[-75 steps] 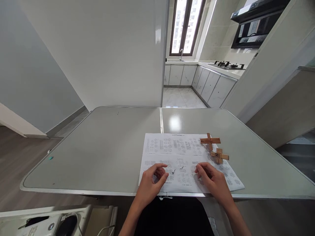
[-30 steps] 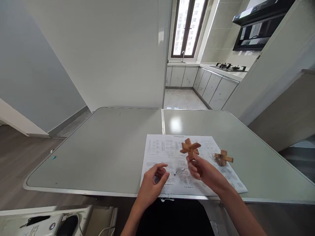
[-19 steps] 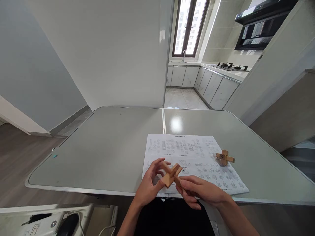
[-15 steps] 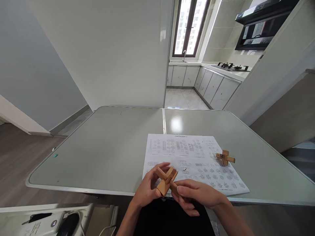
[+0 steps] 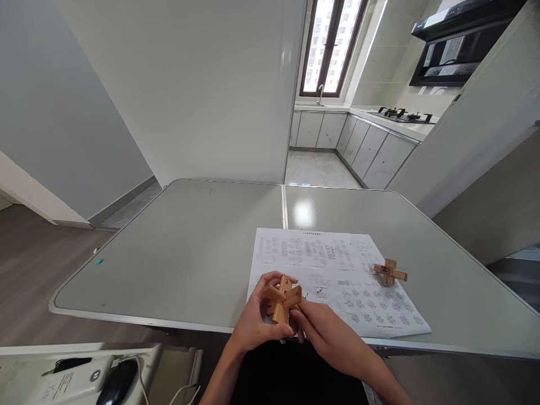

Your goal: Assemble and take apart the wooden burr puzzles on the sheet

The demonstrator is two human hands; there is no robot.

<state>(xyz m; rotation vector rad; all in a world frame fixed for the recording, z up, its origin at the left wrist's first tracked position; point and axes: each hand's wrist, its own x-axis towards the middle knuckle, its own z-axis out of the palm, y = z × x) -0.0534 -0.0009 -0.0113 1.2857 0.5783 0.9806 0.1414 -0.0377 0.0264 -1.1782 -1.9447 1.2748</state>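
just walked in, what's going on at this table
A person's left hand holds an interlocking wooden puzzle between thumb and fingers; the right hand is at its side, grip partly hidden. Both are at the near edge of a table, by a printed sheet. A second wooden puzzle sits at the sheet's right edge, untouched.

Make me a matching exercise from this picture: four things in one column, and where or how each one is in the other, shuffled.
Things:
1. near wooden puzzle
2. far wooden puzzle
3. printed sheet
4. small teal bit

Places and states:
A. lying flat, covered in small figures
B. near the left edge of the table
C. at the right edge of the paper
D. between the left hand and the right hand

Right pairs: 1-D, 2-C, 3-A, 4-B.
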